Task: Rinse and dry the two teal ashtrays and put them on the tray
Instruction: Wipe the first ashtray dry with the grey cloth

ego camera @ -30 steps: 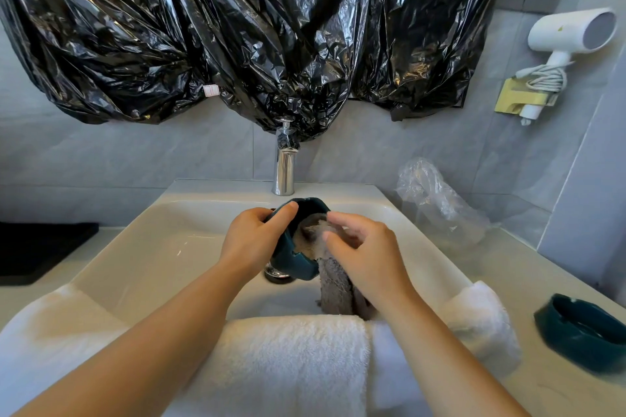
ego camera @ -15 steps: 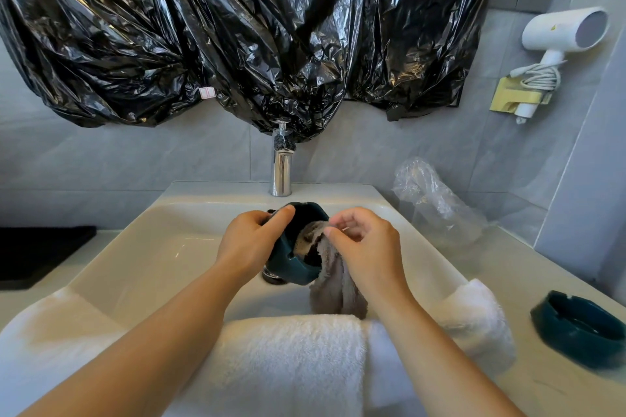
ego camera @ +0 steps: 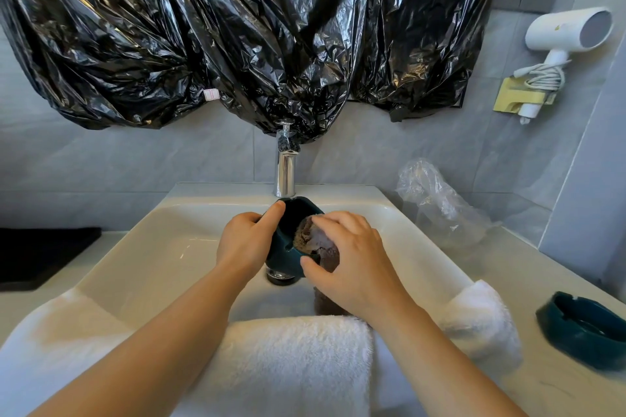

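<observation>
Over the white sink (ego camera: 142, 257), my left hand (ego camera: 245, 244) grips a teal ashtray (ego camera: 288, 230) tilted on its side, its hollow facing right. My right hand (ego camera: 352, 261) presses a grey-brown cloth (ego camera: 313, 237) into that hollow, thumb on the ashtray's lower rim; the cloth's tail hangs down behind my wrist. A second teal ashtray (ego camera: 586, 328) sits upright on the counter at the far right. A black tray (ego camera: 37, 257) lies on the counter at the far left.
A chrome tap (ego camera: 286, 173) stands just behind the held ashtray, the drain (ego camera: 281, 276) below it. A white towel (ego camera: 288, 366) drapes the sink's front edge. Clear plastic wrap (ego camera: 440, 200) lies at the back right. Black bags (ego camera: 237, 34) cover the wall; a hairdryer (ego camera: 569, 30) hangs right.
My right hand has pushed the cloth deeper into the ashtray and turned, its thumb now under the rim. The left hand holds the ashtray in the same place.
</observation>
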### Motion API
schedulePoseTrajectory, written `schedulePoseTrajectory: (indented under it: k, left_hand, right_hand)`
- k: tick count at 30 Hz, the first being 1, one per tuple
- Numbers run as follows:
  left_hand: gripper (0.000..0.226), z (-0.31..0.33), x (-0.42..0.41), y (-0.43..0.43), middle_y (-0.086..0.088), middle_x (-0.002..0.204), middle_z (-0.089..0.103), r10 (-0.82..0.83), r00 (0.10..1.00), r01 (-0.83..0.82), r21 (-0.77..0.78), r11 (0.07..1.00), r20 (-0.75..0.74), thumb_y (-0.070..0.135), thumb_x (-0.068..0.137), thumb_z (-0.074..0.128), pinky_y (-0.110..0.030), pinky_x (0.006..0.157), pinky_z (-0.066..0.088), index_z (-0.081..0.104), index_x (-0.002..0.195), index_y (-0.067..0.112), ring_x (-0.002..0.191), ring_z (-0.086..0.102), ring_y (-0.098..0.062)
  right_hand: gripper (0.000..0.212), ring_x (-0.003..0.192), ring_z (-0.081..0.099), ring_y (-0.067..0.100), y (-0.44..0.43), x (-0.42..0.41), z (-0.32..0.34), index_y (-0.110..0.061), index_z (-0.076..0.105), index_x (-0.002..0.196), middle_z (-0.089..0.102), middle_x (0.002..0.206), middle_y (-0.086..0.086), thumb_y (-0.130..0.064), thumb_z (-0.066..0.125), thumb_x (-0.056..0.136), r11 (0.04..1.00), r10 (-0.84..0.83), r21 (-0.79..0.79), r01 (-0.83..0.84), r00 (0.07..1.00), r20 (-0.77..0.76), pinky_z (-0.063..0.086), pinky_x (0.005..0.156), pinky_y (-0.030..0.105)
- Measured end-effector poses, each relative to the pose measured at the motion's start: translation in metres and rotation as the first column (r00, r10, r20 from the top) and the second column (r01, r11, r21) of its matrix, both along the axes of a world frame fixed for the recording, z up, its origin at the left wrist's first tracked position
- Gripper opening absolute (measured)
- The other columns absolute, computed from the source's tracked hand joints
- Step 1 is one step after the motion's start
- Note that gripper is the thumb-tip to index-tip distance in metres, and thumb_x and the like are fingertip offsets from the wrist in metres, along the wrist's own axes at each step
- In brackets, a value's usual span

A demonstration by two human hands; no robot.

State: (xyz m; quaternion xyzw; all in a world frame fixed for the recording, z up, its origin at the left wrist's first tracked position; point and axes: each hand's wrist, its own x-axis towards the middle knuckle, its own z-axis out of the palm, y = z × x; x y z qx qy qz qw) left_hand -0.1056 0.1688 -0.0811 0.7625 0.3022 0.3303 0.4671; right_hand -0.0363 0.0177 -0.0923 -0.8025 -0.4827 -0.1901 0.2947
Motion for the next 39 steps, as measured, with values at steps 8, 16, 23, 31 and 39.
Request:
schedulePoseTrajectory:
  k: [8,16,23,31,39]
  left_hand:
    - [0.065,-0.001,0.001,-0.003,-0.017,0.08,0.066,-0.054,0.998,0.054,-0.008,0.999,-0.029,0.064,0.081,0.048,-0.043,0.072,0.055,0.068,0.085,0.002,0.075,0.06,-0.029]
    - [0.064,0.0,0.002,-0.002,-0.028,0.098,0.066,-0.082,0.997,0.083,-0.13,0.988,0.011,0.056,0.087,0.053,-0.049,0.085,0.053,0.065,0.099,-0.006,0.077,0.057,-0.026]
    - [0.047,-0.001,0.004,0.0,-0.022,0.095,0.067,-0.099,0.995,0.102,-0.229,0.968,0.023,0.051,0.087,0.055,-0.047,0.088,0.053,0.064,0.09,0.005,0.08,0.058,-0.025]
    - [0.035,0.0,0.006,0.002,-0.014,0.098,0.071,-0.087,0.989,0.126,-0.385,0.914,0.117,0.048,0.088,0.055,-0.046,0.091,0.054,0.066,0.089,0.016,0.098,0.065,-0.03]
    - [0.034,-0.002,0.008,0.001,-0.014,0.101,0.07,-0.098,0.988,0.137,-0.374,0.917,0.121,0.049,0.09,0.053,-0.038,0.08,0.054,0.064,0.09,0.017,0.094,0.065,-0.028]
  right_hand:
    - [0.055,0.116,0.039,0.014,0.004,0.005,-0.003,-0.028,0.061,0.121,0.06,0.126,-0.013,-0.063,0.061,0.079,0.974,-0.056,-0.207,0.092,0.984,0.17,0.032,0.093,0.031]
    - [0.051,0.136,0.032,0.01,0.012,0.008,-0.008,-0.025,0.057,0.123,0.057,0.132,-0.01,-0.061,0.052,0.086,0.951,0.011,-0.305,0.044,0.985,0.175,0.001,0.116,0.049]
    - [0.056,0.142,0.023,0.01,0.01,0.008,-0.003,-0.024,0.048,0.136,0.046,0.144,-0.011,-0.052,0.056,0.089,0.94,0.097,-0.332,-0.08,0.995,0.035,-0.006,0.117,0.056]
    - [0.044,0.131,0.04,0.004,0.011,0.016,0.016,-0.035,0.06,0.124,0.055,0.132,-0.022,-0.042,0.068,0.081,0.932,0.275,-0.255,-0.258,0.961,0.033,0.001,0.118,0.047]
    - [0.075,0.136,0.033,0.004,-0.011,0.022,0.008,-0.025,0.055,0.136,0.048,0.142,-0.012,-0.047,0.081,0.069,0.955,0.289,-0.062,-0.29,0.957,-0.023,0.025,0.117,0.028]
